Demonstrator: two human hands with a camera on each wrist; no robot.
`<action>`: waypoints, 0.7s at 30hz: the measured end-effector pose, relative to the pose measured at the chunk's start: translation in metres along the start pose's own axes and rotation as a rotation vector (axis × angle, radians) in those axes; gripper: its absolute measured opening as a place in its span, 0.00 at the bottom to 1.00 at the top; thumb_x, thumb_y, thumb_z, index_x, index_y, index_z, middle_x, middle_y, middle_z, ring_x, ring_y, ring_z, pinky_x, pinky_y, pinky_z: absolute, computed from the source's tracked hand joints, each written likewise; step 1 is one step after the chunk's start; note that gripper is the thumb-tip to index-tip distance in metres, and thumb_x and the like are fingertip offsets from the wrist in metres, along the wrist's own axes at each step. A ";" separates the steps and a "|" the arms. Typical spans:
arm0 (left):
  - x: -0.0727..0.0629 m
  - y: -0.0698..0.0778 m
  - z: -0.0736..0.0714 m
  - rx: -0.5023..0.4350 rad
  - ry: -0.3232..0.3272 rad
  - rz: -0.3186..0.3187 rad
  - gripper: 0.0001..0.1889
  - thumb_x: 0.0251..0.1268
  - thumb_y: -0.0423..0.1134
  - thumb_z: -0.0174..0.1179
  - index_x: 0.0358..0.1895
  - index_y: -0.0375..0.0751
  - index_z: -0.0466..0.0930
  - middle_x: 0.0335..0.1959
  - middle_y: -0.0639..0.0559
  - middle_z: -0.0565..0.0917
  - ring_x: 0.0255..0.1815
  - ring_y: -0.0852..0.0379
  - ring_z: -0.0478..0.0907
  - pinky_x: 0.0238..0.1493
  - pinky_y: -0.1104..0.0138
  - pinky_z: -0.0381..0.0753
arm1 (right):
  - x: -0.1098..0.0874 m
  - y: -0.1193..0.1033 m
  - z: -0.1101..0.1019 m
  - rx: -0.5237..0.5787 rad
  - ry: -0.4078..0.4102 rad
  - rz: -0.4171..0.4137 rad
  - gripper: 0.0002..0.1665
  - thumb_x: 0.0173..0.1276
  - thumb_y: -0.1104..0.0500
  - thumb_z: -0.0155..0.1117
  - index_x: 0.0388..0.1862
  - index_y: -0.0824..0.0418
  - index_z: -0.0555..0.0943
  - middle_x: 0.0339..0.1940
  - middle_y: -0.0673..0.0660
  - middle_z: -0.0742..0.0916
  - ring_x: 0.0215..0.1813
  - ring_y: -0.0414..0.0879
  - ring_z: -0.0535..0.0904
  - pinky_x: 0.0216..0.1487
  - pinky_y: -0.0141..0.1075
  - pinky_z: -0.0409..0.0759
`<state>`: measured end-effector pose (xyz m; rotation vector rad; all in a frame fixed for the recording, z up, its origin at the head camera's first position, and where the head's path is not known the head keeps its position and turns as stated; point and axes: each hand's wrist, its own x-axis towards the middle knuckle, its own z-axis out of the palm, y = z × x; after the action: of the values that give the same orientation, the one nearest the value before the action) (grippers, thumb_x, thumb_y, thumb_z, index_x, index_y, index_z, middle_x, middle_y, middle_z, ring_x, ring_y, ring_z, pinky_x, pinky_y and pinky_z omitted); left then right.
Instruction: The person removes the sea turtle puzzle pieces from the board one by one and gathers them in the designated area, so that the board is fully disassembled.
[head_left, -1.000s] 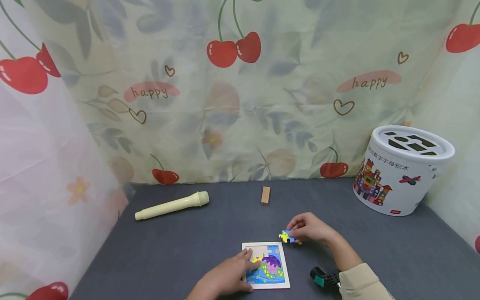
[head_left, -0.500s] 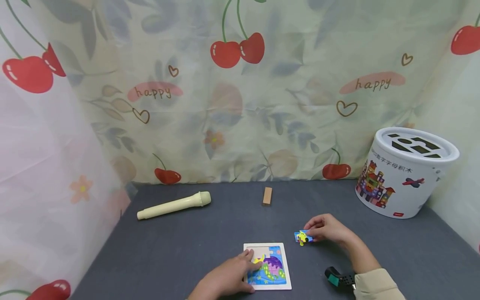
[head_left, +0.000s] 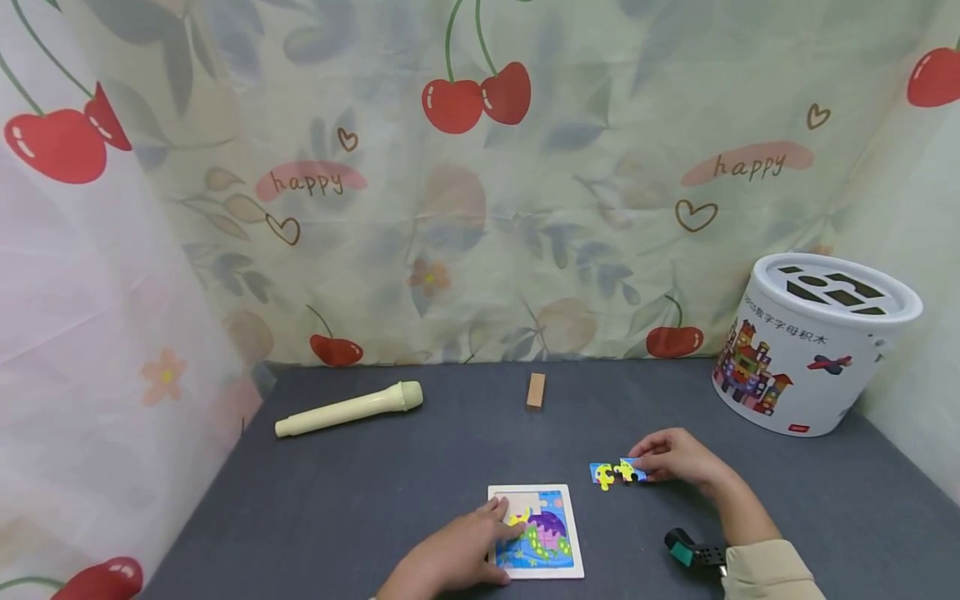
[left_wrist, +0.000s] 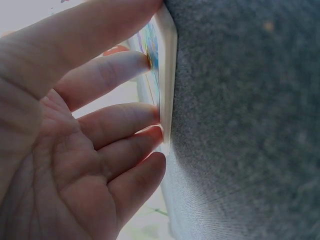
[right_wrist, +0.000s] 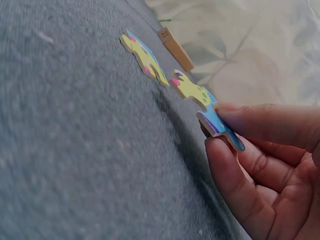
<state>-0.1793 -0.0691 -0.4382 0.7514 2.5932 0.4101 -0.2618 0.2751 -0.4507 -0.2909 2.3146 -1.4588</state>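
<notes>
Reading my head feed as a clock dial, the biggest thing is a pale fabric backdrop [head_left: 480,250] printed with red cherries, grey-blue leaves and the word "happy", spread across the upper half. Below it I have a dark grey table [head_left: 420,467] running along the lower half.

Toward three o'clock stands a large white round bucket [head_left: 813,350] with a cut-out lid and a printed block castle on its side. Near eight o'clock a cream toy microphone [head_left: 348,409] lies with its head pointing to about two.

At four o'clock I see the right hand [head_left: 678,457], coming from a puffy beige sleeve [head_left: 772,571]; its thumb and fingers pinch a small piece. The left hand [head_left: 468,542], at six, has its fingers extended and rests them on a square pale-framed puzzle board [head_left: 543,573], just past it toward five. The board carries a blue picture with a purple dome, and its ten-o'clock corner shows bare beige backing.

By the sleeve, between four and five, sits a black strap-like object with a teal patch [head_left: 686,550]. At five, near the backdrop, lies a small tan wooden block [head_left: 536,392].

Smallest of all, the pinched yellow-and-blue jigsaw piece [right_wrist: 192,92] tilts above the table, and just beside it, with a thin gap, is a loose yellow-and-blue jigsaw piece [head_left: 602,475], two o'clock from the board.
</notes>
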 end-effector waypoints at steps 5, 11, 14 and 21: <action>-0.002 0.001 -0.001 0.012 0.009 0.006 0.30 0.51 0.47 0.68 0.61 0.58 0.74 0.70 0.46 0.65 0.71 0.51 0.60 0.64 0.57 0.68 | -0.001 0.003 -0.001 -0.002 0.009 0.018 0.19 0.64 0.58 0.63 0.45 0.74 0.79 0.31 0.48 0.85 0.32 0.38 0.79 0.37 0.33 0.82; -0.001 0.001 -0.001 0.000 -0.003 0.006 0.30 0.51 0.47 0.68 0.61 0.58 0.73 0.70 0.46 0.65 0.72 0.51 0.60 0.65 0.56 0.67 | 0.000 0.002 0.003 -0.131 0.065 -0.021 0.17 0.62 0.57 0.64 0.41 0.71 0.81 0.28 0.50 0.83 0.28 0.38 0.73 0.29 0.32 0.76; 0.000 0.000 -0.001 -0.015 -0.012 0.004 0.30 0.51 0.47 0.68 0.61 0.59 0.73 0.70 0.46 0.65 0.72 0.50 0.60 0.65 0.55 0.67 | 0.001 0.002 0.006 -0.198 0.101 -0.042 0.15 0.61 0.57 0.66 0.39 0.70 0.82 0.28 0.51 0.82 0.27 0.39 0.71 0.27 0.31 0.72; -0.001 0.000 0.000 0.004 0.009 0.011 0.30 0.51 0.48 0.68 0.61 0.59 0.73 0.70 0.47 0.65 0.72 0.50 0.60 0.65 0.56 0.67 | 0.003 0.004 0.010 -0.258 0.147 -0.082 0.11 0.58 0.61 0.67 0.35 0.69 0.83 0.29 0.54 0.84 0.28 0.39 0.72 0.28 0.30 0.71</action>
<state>-0.1788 -0.0694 -0.4385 0.7666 2.6001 0.4128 -0.2598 0.2677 -0.4582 -0.3639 2.6430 -1.2544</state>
